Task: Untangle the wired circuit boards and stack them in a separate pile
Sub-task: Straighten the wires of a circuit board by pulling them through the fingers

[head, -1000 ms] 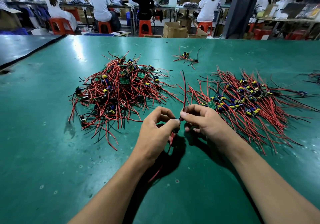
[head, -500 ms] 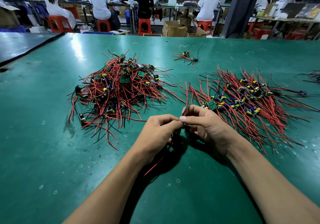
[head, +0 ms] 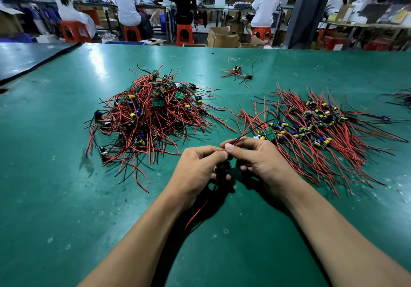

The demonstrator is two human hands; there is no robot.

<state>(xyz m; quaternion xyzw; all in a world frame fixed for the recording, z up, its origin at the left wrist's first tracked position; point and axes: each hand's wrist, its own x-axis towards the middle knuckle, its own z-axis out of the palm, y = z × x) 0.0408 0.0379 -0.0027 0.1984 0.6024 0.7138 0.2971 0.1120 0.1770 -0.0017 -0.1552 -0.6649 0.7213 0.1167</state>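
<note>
Hidden: the held board [head: 223,166] is almost wholly covered by both hands; only a dark bit is seen between them, and its parts cannot be made out.
Cut off: a further bunch [head: 403,97] of wires is clipped by the right edge of the view, and both forearms are clipped at the bottom.
Hard to tell: how single boards lie inside the tangle [head: 151,117] cannot be told, so thickly are they overlaid by red and black wires.
Left hand [head: 198,171]: its fingers [head: 211,153] are curled inward and closed on the board, the tips brought against the right thumb.
Right hand [head: 260,160]: the leads [head: 250,130] are pinched between thumb and forefinger [head: 231,147]; the other fingers are curled beneath.
Board and fingers: the board is held above the counter [head: 66,197], midway across it and nearer its near edge. The leads rise from the right fingertips towards the stack, and one red wire [head: 198,213] trails from under the left hand towards the near edge.
Tangle: heaped left of the hands, well apart from them.
Stack [head: 322,135]: spread flat to the right, its nearest wires just beside the right hand.
Cluster [head: 238,73]: a few wired boards are seen alone towards the far edge.
</note>
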